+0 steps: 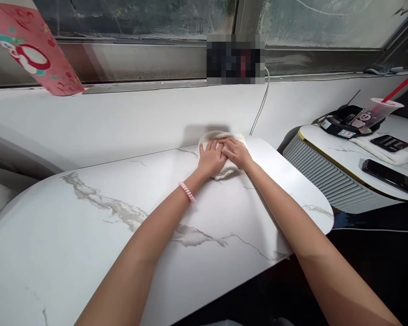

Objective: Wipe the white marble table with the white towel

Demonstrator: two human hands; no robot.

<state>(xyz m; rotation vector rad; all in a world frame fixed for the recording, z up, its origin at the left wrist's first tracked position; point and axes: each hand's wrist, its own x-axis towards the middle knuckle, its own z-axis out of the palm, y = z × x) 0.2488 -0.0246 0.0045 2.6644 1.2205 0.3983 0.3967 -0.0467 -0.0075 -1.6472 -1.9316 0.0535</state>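
Observation:
A white cloth [228, 171] lies crumpled on the white marble-patterned tabletop [98, 253], close to the wall at the back edge. My left hand [211, 158] rests flat on the cloth with its fingers stretched forward, a pink coiled band around the wrist. Beside it, my right hand [237, 153] also lies flat on the cloth, fingers extended toward the left hand. The fingertips of both hands meet or overlap near the middle of the cloth. Part of the cloth is hidden beneath the palms.
A pink printed carton [37, 52] stands on the window ledge at upper left. A white cable [262, 102] runs down the wall. On the ribbed side table [340, 181] are a plastic cup [374, 115] with a red straw, a black headband-like device [336, 129] and a phone [391, 174].

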